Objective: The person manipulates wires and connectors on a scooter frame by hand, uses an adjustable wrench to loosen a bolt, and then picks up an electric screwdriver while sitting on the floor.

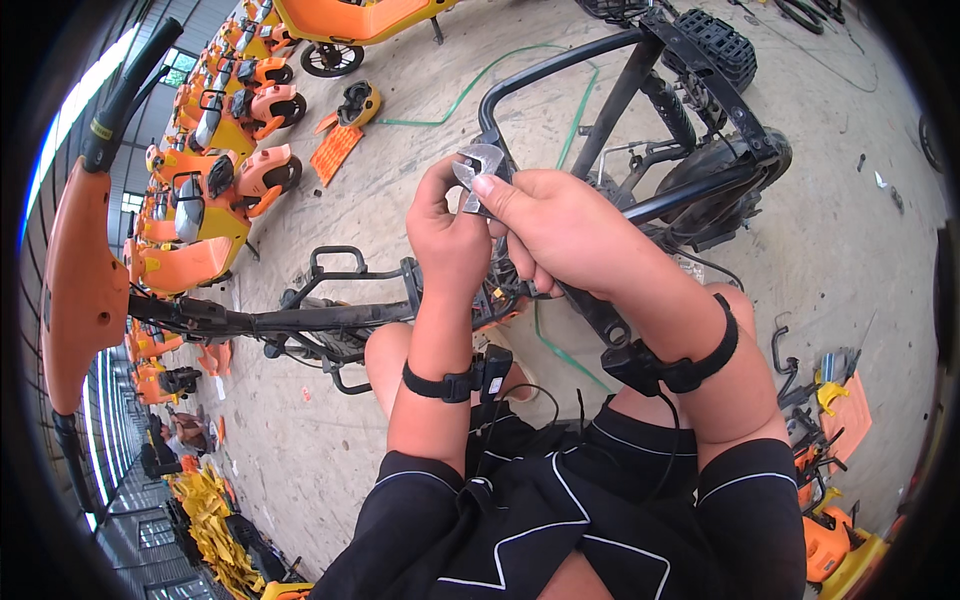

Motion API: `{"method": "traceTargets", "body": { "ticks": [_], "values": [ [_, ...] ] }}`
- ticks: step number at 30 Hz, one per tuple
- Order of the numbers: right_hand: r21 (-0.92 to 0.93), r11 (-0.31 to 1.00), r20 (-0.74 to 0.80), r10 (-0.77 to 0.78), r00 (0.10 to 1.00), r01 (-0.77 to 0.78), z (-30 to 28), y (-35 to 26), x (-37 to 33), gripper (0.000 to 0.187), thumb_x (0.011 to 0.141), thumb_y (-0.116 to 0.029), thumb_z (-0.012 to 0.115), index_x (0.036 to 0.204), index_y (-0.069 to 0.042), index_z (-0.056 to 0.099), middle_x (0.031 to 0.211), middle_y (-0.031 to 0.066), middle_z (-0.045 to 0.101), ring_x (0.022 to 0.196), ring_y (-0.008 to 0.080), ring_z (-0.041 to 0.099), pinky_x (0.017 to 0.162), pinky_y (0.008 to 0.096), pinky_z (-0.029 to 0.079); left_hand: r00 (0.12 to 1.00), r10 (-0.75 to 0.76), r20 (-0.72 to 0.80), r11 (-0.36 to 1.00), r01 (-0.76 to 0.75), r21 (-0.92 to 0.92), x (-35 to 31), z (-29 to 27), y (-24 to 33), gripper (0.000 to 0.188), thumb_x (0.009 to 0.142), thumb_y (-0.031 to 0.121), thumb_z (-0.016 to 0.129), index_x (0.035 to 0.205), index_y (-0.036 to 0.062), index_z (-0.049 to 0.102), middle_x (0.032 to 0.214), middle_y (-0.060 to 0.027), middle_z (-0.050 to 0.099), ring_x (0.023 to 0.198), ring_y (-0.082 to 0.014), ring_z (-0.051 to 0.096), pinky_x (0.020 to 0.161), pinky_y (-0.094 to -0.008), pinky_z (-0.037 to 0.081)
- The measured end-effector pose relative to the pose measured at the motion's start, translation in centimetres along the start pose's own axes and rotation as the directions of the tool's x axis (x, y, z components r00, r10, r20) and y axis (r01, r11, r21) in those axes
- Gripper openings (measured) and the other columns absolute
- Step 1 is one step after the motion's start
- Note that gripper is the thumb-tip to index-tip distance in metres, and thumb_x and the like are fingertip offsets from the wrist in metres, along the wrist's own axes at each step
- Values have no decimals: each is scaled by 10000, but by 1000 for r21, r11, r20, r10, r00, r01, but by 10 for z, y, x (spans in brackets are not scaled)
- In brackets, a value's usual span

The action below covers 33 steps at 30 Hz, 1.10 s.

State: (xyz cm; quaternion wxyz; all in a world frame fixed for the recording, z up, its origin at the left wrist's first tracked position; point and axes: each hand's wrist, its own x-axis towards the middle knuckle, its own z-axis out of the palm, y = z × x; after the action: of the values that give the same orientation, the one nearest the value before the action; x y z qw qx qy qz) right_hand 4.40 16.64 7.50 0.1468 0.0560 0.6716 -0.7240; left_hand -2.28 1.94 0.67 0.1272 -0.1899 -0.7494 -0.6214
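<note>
Both of my hands are raised together above a stripped scooter frame (pixel 265 322). Between them is a silver adjustable wrench (pixel 478 160), its jaw end pointing up and away from me. My left hand (pixel 448 240) has its fingers curled round the left side of the wrench head. My right hand (pixel 560 215) presses its thumb on the face of the tool, with its other fingers folded beneath. The rest of the wrench is hidden by the hands. Just beyond them, a black bent tube (pixel 560 62) of the frame runs to the rear wheel (pixel 770 160).
An orange handlebar cover (pixel 85 265) stands at the left. Rows of orange scooters (pixel 205 265) line the far left. A green hose (pixel 500 62) crosses the concrete floor. Yellow panels (pixel 210 525) are piled lower left; loose parts (pixel 810 415) lie at the right.
</note>
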Motion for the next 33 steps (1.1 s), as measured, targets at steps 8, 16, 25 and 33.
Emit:
{"method": "traceTargets", "body": {
  "ticks": [8, 16, 25, 33],
  "values": [
    [105, 994, 20, 26, 999, -27, -3, 2, 1, 481, 1034, -443, 493, 881, 6, 572, 563, 20, 546, 416, 86, 503, 374, 235, 403, 999, -43, 3, 995, 43, -92, -1, 3, 8, 228, 893, -25, 603, 1118, -22, 640, 978, -68, 689, 885, -124, 623, 755, -266, 520],
    [-38, 999, 2, 33, 999, -32, 0, -4, -2, 420, 1041, -387, 488, 895, -2, 572, 567, 21, 551, 405, 87, 491, 365, 233, 388, 998, 56, -2, 998, -56, 30, 0, -1, -6, 222, 892, -29, 597, 1109, -17, 644, 997, -67, 671, 844, -119, 631, 712, -253, 518],
    [43, 999, 39, 25, 999, -26, -8, -2, -1, 407, 1037, -361, 506, 880, 6, 580, 573, 25, 560, 402, 90, 494, 362, 230, 390, 995, -101, 4, 986, 101, -135, -1, 2, -2, 336, 883, -74, 589, 1217, -51, 609, 982, -64, 678, 807, -89, 602, 673, -232, 495],
    [-30, 999, 11, 31, 999, -31, -4, -9, -2, 424, 1030, -377, 530, 839, 0, 575, 540, 27, 548, 384, 85, 498, 349, 228, 388, 999, 33, -17, 999, -33, 10, -1, 1, -18, 261, 883, -56, 596, 1137, -14, 643, 976, -72, 652, 882, -147, 607, 779, -278, 489]
  ]
}}
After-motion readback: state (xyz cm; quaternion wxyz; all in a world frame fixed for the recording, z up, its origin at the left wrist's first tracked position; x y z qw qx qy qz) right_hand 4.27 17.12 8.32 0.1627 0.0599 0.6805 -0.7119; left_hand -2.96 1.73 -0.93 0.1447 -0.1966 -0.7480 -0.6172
